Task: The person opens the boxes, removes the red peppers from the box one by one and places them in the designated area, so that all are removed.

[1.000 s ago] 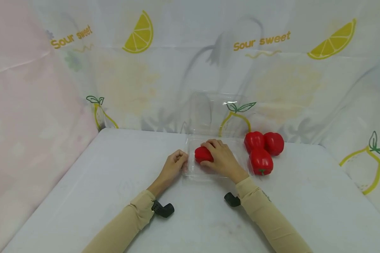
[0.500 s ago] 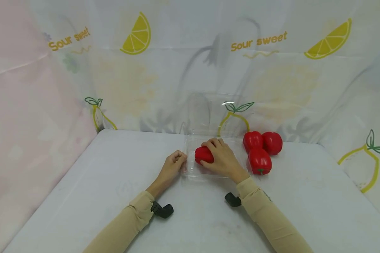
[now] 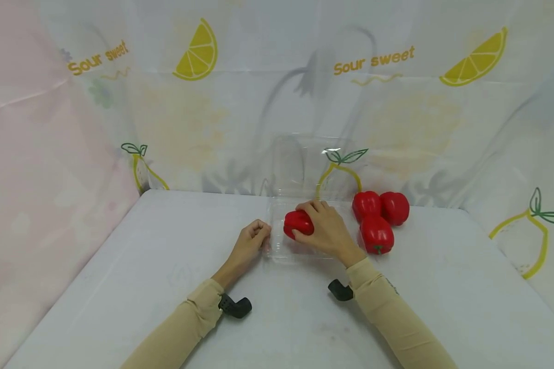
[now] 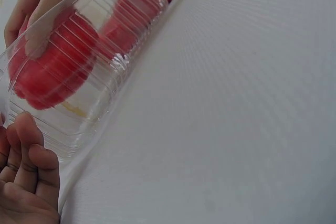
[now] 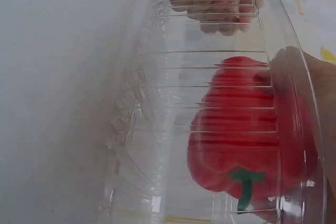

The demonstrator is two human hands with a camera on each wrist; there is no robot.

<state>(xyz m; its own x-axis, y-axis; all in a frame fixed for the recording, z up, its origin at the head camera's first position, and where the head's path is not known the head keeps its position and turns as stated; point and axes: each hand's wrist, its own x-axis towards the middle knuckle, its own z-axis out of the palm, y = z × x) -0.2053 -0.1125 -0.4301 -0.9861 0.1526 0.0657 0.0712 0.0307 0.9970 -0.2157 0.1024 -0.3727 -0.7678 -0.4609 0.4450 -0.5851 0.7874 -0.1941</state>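
In the head view a clear plastic clamshell box (image 3: 281,249) lies on the table with its lid (image 3: 288,161) raised at the back. My right hand (image 3: 329,230) reaches over the box and grips a red bell pepper (image 3: 297,224), thumb in front and fingers over the top. Through the box wall in the right wrist view, the pepper's green stem (image 5: 244,184) points toward the camera. At the box's left end, my left hand (image 3: 248,246) pinches the edge with curled fingers, which the left wrist view shows right at the plastic (image 4: 68,142).
Three more red bell peppers (image 3: 376,234) sit clustered just right of the box. White cloth covers the table (image 3: 286,318), and a lemon-print curtain (image 3: 240,118) hangs behind it. Each wrist carries a black camera (image 3: 235,306).
My right hand and the gripped pepper have shifted slightly up and to the right within the box. The left hand keeps its place at the box's edge. The whole view has drifted a little.
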